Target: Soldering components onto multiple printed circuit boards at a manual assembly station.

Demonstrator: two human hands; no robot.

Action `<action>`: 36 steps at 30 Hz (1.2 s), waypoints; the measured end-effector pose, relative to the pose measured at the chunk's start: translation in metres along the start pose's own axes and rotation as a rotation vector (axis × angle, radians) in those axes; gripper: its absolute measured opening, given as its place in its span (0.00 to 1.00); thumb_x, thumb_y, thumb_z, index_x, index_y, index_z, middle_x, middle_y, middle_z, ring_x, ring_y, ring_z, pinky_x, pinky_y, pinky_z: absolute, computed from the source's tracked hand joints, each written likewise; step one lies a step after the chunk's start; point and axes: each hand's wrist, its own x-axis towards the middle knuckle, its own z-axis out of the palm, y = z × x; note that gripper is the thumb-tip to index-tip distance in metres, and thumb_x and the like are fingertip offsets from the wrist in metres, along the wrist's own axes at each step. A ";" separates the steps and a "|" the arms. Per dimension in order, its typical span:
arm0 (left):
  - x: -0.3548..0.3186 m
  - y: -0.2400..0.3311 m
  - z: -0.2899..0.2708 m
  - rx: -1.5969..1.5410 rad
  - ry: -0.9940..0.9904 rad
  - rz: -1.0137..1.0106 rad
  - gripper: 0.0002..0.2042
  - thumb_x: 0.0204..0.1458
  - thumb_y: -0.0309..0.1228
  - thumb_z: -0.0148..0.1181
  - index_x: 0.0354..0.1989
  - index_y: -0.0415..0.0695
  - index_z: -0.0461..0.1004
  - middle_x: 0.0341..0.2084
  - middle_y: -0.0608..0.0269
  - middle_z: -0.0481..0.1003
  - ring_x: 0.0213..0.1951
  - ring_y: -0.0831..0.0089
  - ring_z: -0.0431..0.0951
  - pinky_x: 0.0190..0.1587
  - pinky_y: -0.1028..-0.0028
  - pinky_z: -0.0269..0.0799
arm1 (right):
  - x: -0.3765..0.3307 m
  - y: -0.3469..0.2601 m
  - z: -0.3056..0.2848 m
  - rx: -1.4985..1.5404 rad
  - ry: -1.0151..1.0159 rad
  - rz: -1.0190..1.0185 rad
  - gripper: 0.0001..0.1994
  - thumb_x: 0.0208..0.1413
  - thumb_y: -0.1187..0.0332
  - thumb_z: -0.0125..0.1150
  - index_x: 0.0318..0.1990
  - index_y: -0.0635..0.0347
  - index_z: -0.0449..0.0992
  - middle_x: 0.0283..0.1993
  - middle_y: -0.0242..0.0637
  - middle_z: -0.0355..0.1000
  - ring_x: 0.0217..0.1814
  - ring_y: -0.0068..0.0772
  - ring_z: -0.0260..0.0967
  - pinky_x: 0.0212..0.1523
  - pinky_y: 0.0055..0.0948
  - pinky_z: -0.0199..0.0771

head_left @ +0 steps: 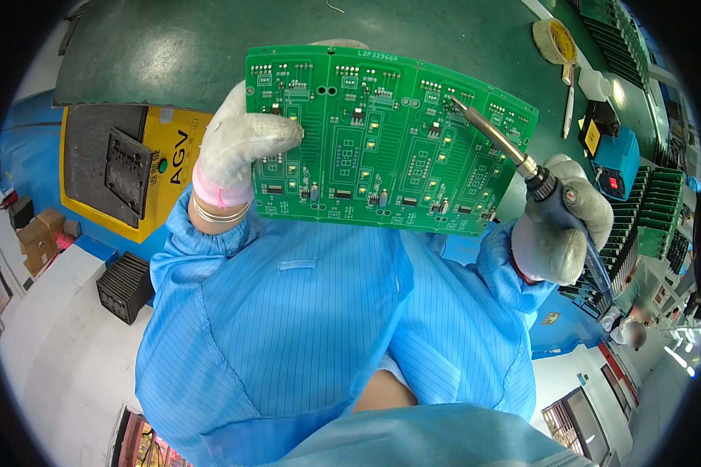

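Note:
My left hand [245, 144], in a white glove, grips a green circuit board [389, 159] by its left end, thumb across the front face and the other fingers behind. The board is tilted up above the green work surface [187, 54] and carries several repeated groups of small parts. In my gloved right hand [557, 241] is a soldering iron [500, 138], with my fingers wrapped round its dark handle. Its metal tip lies over the upper right of the board; whether it touches cannot be made out.
A yellow machine with a black top [179, 183] stands at the left. To the right are a roll of tape [554, 41], a blue station with a red display [617, 162] and racks of green boards [660, 214]. A black stack [125, 286] sits lower left.

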 end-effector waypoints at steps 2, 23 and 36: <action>0.002 0.000 0.003 -0.007 -0.002 -0.001 0.20 0.44 0.22 0.54 0.47 0.29 0.66 0.39 0.53 0.73 0.38 0.70 0.74 0.41 0.74 0.72 | 0.007 -0.004 0.001 0.008 -0.007 0.011 0.21 0.51 0.55 0.61 0.45 0.63 0.74 0.26 0.43 0.67 0.25 0.32 0.58 0.28 0.31 0.60; 0.015 0.021 0.044 -0.295 -0.063 -0.026 0.33 0.39 0.25 0.52 0.58 0.25 0.55 0.44 0.46 0.72 0.45 0.63 0.75 0.47 0.70 0.72 | 0.017 0.092 -0.187 -0.993 0.565 0.077 0.17 0.57 0.69 0.54 0.52 0.67 0.69 0.49 0.41 0.70 0.50 0.34 0.66 0.53 0.30 0.64; 0.018 0.032 0.046 -0.241 -0.268 0.109 0.37 0.39 0.31 0.62 0.59 0.26 0.56 0.51 0.46 0.68 0.50 0.62 0.73 0.53 0.67 0.68 | 0.016 0.022 0.012 -0.102 0.260 0.157 0.35 0.52 0.53 0.62 0.57 0.68 0.55 0.43 0.59 0.70 0.38 0.40 0.73 0.38 0.31 0.73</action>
